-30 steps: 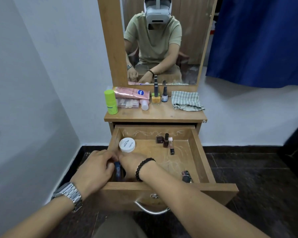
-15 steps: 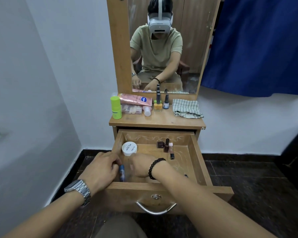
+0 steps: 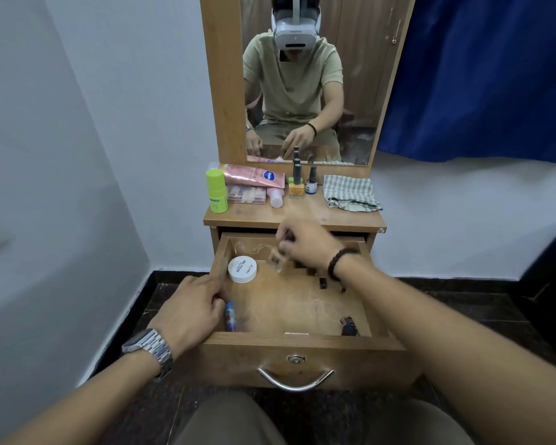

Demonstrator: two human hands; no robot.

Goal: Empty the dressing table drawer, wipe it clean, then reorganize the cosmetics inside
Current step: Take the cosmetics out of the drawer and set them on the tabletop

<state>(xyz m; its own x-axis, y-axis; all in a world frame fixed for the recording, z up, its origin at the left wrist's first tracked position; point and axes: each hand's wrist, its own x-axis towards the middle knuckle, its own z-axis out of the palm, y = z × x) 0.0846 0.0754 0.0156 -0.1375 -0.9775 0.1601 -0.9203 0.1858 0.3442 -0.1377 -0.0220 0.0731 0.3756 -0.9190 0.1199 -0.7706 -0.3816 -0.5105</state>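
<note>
The wooden drawer (image 3: 302, 343) stands pulled out under the dressing table. My left hand (image 3: 191, 308) is at its front left corner, fingers curled on a blue tube (image 3: 230, 316) that stands against the wall. Over the back of the drawer, my right hand (image 3: 304, 244) pinches a small clear item (image 3: 276, 261), which is blurred. Inside lie a white round jar (image 3: 242, 269), small dark bottles (image 3: 322, 282) partly hidden by my right wrist, and a dark tube (image 3: 349, 326) at the front right.
On the tabletop (image 3: 302, 213) stand a green bottle (image 3: 216, 195), a pink tube (image 3: 254, 177) on a palette box (image 3: 246, 196), a small pink bottle (image 3: 276, 199), a yellow nail polish (image 3: 296, 185), a small dark-capped bottle (image 3: 311, 183) and a checked cloth (image 3: 350, 192). A mirror (image 3: 360, 75) rises behind.
My right hand has left the blue tube and risen to the back of the drawer with a small clear item. My left hand stays on the tube.
</note>
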